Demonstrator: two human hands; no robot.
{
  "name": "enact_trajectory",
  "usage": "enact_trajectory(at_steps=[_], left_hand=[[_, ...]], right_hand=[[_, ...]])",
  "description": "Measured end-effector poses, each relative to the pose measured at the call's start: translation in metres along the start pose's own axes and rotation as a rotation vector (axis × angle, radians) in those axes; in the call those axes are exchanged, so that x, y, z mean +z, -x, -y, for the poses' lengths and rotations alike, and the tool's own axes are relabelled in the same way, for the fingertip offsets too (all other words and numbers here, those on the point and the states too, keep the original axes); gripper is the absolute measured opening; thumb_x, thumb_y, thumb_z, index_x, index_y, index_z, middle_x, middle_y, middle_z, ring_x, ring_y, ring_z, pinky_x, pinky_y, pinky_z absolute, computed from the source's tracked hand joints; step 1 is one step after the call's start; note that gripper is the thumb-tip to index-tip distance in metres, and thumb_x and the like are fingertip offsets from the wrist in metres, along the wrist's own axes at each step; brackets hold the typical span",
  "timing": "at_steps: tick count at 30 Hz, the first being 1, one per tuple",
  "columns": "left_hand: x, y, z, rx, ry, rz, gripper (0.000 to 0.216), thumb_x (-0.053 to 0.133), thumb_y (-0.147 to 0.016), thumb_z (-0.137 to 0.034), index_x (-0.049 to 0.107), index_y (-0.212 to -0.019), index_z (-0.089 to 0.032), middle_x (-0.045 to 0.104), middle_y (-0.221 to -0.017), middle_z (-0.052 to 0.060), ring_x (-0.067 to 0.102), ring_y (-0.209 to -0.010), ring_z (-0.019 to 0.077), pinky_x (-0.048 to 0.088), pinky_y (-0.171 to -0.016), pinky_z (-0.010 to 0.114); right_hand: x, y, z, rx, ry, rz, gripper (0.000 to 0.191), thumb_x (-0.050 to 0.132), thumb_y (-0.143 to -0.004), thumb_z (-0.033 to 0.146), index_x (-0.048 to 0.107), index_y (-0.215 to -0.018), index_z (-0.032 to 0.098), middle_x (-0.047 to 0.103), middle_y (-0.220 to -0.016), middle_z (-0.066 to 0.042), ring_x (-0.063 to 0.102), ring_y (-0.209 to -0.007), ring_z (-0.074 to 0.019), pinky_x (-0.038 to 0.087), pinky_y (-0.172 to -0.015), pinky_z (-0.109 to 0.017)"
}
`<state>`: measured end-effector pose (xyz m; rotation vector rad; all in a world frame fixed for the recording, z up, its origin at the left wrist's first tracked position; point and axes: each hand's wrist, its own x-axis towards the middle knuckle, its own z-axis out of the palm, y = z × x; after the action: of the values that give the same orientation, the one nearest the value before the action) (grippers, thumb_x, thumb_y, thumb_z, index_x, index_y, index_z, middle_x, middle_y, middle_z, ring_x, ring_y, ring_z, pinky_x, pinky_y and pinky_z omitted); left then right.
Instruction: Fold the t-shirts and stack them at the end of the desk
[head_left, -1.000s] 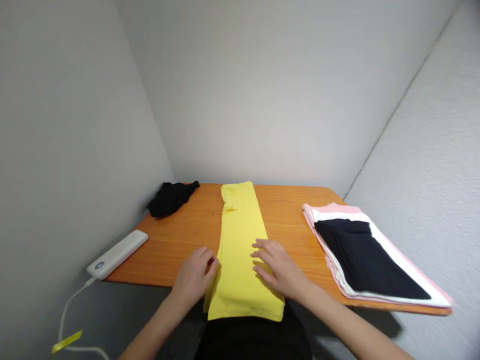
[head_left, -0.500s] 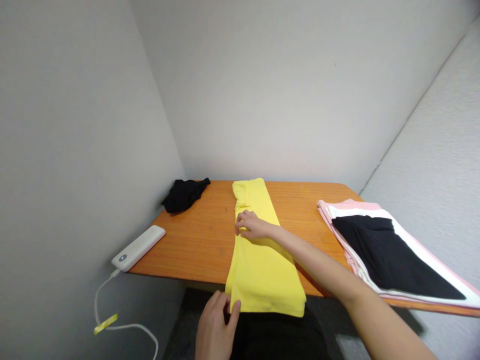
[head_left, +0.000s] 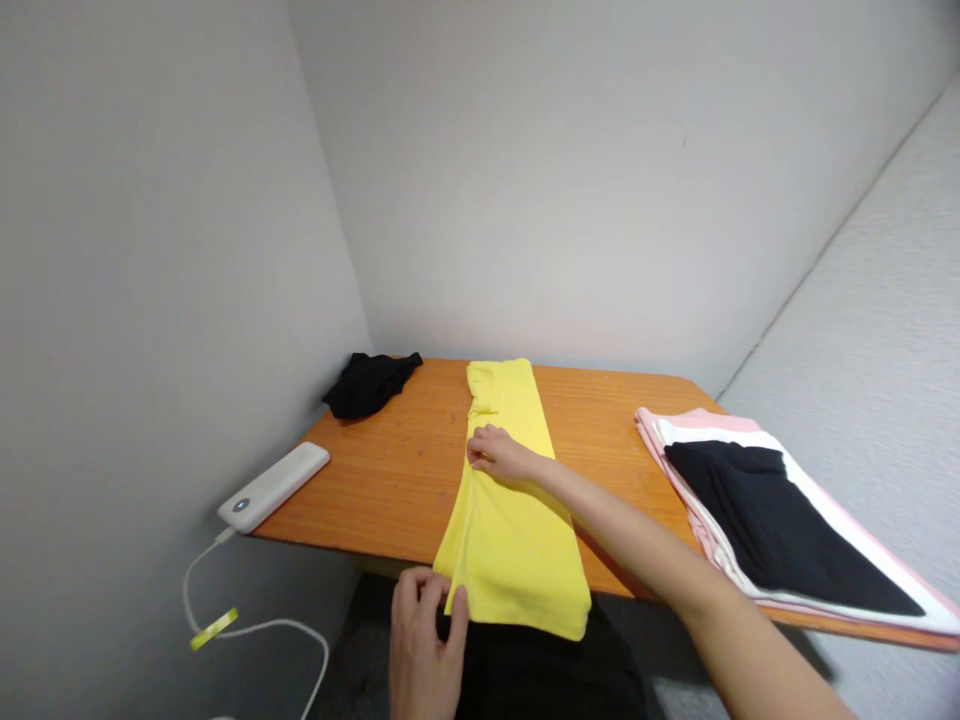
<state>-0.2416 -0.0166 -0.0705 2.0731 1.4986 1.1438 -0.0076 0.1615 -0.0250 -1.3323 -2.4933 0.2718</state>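
So, one wooden bench [head_left: 397,480], orange-brown, backed up against a plain pale wall [head_left: 510,200], with two more walls closing in left and right. One yellow garment [head_left: 525,560], folded long and narrow, runs down the middle from near the back edge and hangs over the front edge. Two hands on it: the left hand [head_left: 427,630] is half curled at its near left corner, thumb and fingers a bit apart, and the right hand [head_left: 502,455] has its fingers bunched at its left side, about halfway up. Can't tell if either actually has a pinch of cloth. One crumpled black cloth [head_left: 371,385] sits at the back left corner. One white power bank [head_left: 277,485] lies along the left edge, with one white cable [head_left: 285,625] dangling off it and one yellow tag [head_left: 214,628] on that. By the right edge, three colours stacked: pink cloth [head_left: 716,420] lowest, white cloth [head_left: 686,433], then folded black garment [head_left: 787,530] on top.
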Motion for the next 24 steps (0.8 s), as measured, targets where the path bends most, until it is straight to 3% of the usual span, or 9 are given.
enact_trajectory(at_steps=[3,7,12,15,18,24], left_hand=[[0.005,0.007,0.013,-0.012,-0.034,-0.082,0.022,0.051,-0.09,-0.04,0.061,-0.088,-0.022,0.055,-0.101,0.009,0.056,-0.096,0.0253,0.048,-0.084,0.041],[0.008,0.008,0.02,-0.071,-0.033,-0.056,0.023,0.053,-0.088,-0.044,0.062,-0.089,-0.022,0.055,-0.107,0.01,0.056,-0.102,0.0272,0.047,-0.088,0.044],[0.001,0.0,0.016,-0.157,0.092,0.069,0.029,0.049,-0.092,-0.045,0.056,-0.078,-0.021,0.059,-0.083,0.003,0.059,-0.082,0.0197,0.047,-0.076,0.03],[-0.001,-0.002,0.012,-0.226,0.154,0.064,0.031,0.047,-0.092,-0.045,0.05,-0.073,-0.021,0.056,-0.072,-0.001,0.056,-0.069,0.0159,0.043,-0.066,0.025],[0.001,-0.001,0.01,-0.272,0.193,0.045,0.026,0.047,-0.092,-0.042,0.049,-0.076,-0.021,0.056,-0.073,-0.001,0.055,-0.069,0.0152,0.042,-0.066,0.024],[0.004,0.004,0.008,-0.293,0.272,0.013,0.012,0.046,-0.093,-0.033,0.045,-0.098,-0.022,0.059,-0.089,0.002,0.06,-0.083,0.0162,0.046,-0.077,0.027]], right_hand=[[0.012,0.007,0.004,0.018,-0.041,-0.079,0.009,0.058,-0.089,0.021,0.057,-0.098,0.019,0.057,-0.098,-0.006,0.048,-0.094,-0.0212,0.037,-0.084,-0.034],[0.006,0.015,0.001,0.076,-0.061,-0.177,0.026,0.06,-0.088,0.021,0.053,-0.113,0.019,0.058,-0.111,-0.008,0.05,-0.104,-0.0224,0.038,-0.091,-0.037],[-0.004,0.041,0.006,0.192,0.052,-0.168,0.04,0.054,-0.092,0.034,0.049,-0.128,0.016,0.056,-0.126,-0.014,0.048,-0.119,-0.0273,0.037,-0.1,-0.044],[0.004,0.074,0.017,0.135,0.106,-0.083,0.057,0.046,-0.095,0.048,0.04,-0.142,0.016,0.041,-0.146,-0.016,0.035,-0.135,-0.0291,0.03,-0.11,-0.047],[0.017,0.105,0.025,0.108,0.141,0.018,0.07,0.039,-0.094,0.06,0.024,-0.152,0.023,0.021,-0.157,-0.01,0.018,-0.144,-0.0283,0.022,-0.115,-0.048],[0.031,0.119,0.025,0.098,0.178,0.005,0.068,0.032,-0.096,0.062,0.013,-0.154,0.03,0.01,-0.159,-0.003,0.011,-0.145,-0.0245,0.016,-0.118,-0.048]])
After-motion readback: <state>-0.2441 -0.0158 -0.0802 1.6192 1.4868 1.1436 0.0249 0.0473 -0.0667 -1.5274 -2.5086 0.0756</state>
